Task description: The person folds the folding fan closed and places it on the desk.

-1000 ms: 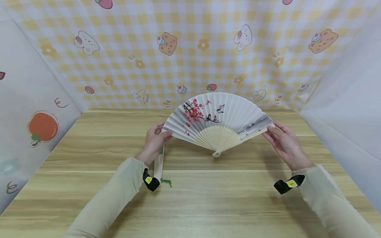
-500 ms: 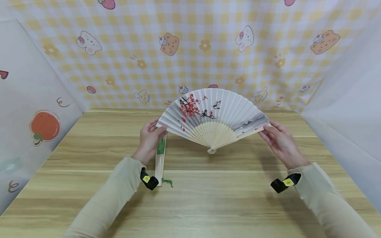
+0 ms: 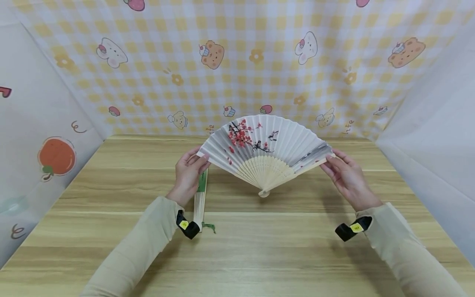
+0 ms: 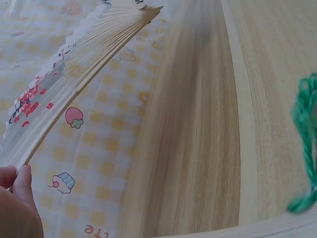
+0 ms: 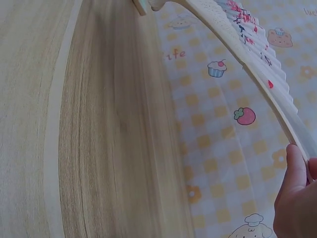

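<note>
A folding fan (image 3: 282, 138) is spread wide between both hands, its white pleated leaf painted with red blossoms and small birds. Its pale ribs meet at a pivot at the bottom middle, raised over the table. My left hand (image 3: 188, 173) pinches the fan's left end between thumb and fingers; the left wrist view shows the thumb on the outer rib. At the other end, my right hand (image 3: 349, 179) pinches the outer guard the same way. A second, folded fan (image 3: 200, 198), green and pale with a green tassel (image 3: 210, 226), lies under my left hand, its upper end hidden.
The wood-grain table (image 3: 267, 255) reaches back to a yellow checked cloth (image 3: 256, 74) printed with cartoon animals. White cloth walls (image 3: 33, 111) stand at left and right. Each wrist carries a black strap with a camera (image 3: 191, 229).
The open fan shifted left and rose, then dipped slightly, tilting a little. Both hands moved left with it and kept their grip. The folded fan stayed on the table.
</note>
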Available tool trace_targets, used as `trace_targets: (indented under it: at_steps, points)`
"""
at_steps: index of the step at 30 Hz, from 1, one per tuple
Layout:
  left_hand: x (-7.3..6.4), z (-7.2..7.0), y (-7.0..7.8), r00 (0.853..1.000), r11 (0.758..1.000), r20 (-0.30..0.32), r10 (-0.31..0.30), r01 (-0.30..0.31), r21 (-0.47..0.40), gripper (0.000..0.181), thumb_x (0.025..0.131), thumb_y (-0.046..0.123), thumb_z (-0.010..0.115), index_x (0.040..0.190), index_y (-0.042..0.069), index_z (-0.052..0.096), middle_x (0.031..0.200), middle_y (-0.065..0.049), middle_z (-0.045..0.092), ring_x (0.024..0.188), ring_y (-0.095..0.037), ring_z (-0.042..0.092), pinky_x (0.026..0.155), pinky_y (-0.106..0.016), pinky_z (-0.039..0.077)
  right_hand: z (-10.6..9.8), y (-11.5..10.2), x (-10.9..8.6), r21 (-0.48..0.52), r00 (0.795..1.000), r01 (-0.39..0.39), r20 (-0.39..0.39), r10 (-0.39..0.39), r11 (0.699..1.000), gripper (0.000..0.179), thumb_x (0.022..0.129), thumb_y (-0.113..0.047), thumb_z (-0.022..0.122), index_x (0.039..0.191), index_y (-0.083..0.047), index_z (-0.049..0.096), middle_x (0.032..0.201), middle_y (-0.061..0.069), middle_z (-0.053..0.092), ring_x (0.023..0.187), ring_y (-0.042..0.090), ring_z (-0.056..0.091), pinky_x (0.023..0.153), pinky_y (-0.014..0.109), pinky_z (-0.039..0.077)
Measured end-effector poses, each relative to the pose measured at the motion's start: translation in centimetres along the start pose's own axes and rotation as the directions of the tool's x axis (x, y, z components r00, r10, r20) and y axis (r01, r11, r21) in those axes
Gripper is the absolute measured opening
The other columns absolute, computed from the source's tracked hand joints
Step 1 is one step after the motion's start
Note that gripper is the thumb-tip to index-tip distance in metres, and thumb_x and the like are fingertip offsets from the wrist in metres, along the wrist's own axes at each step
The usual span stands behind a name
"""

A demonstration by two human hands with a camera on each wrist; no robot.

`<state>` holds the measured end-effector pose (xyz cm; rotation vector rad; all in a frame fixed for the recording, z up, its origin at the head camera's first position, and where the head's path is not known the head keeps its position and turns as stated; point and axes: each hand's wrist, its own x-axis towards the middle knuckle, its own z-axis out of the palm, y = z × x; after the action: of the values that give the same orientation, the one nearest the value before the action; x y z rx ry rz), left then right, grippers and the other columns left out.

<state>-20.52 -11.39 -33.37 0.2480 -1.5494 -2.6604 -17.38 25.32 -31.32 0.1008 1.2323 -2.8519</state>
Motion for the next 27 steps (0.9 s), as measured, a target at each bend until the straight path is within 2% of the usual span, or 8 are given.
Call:
trace_targets:
  at_steps: [17,27]
  points:
    - [-0.21,0.08,0.08,0.995,1.000,0.097,-0.015,0.013,0.016,0.028,0.084,-0.010,0.051,0.105,0.007,0.055,0.096,-0.007,0.058,0.084,-0.014,0.061,0.080,-0.024,0.048,0.69,0.38,0.28,-0.041,1.000,0.006,0.013,-0.006,0.999,0.020,0.083,0.010,0.052,0.099,-0.001,0.056,0.094,0.012,0.062,0.085,0.020,0.062,0.077,0.028,0.049]
    - [-0.31,0.32,-0.40,0.994,0.998,0.096,-0.043,0.039,0.042,0.028,0.083,-0.008,0.053,0.107,0.008,0.055,0.097,-0.006,0.058,0.083,-0.014,0.061,0.079,-0.023,0.048,0.93,0.66,0.24,-0.014,1.000,-0.009,0.013,0.009,1.000,0.019,0.084,0.010,0.052,0.096,-0.001,0.061,0.091,0.012,0.064,0.081,0.020,0.063,0.074,0.028,0.050]
